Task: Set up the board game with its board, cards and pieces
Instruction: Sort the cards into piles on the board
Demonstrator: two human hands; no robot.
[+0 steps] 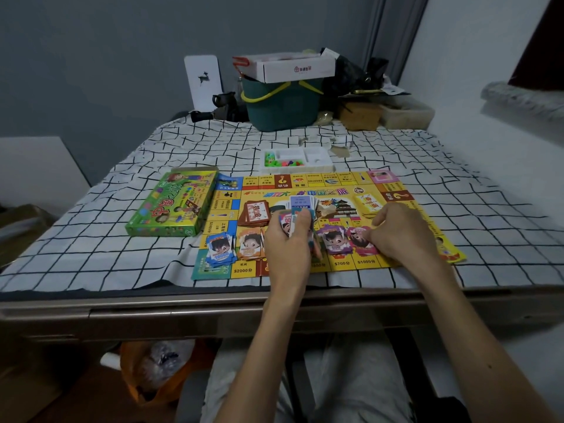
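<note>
The yellow board (341, 263) lies flat on the cloth-covered table (91, 239), the green game box (174, 206) just beside it. The left hand (287, 242) curls its fingers round a fanned stack of notes (300, 204). The right hand (399, 233), fingers curled, pinches the pink pile (358, 239) on the board's near edge

Dim, bluish light; soft focus (edges bend w/ wide-angle).
</note>
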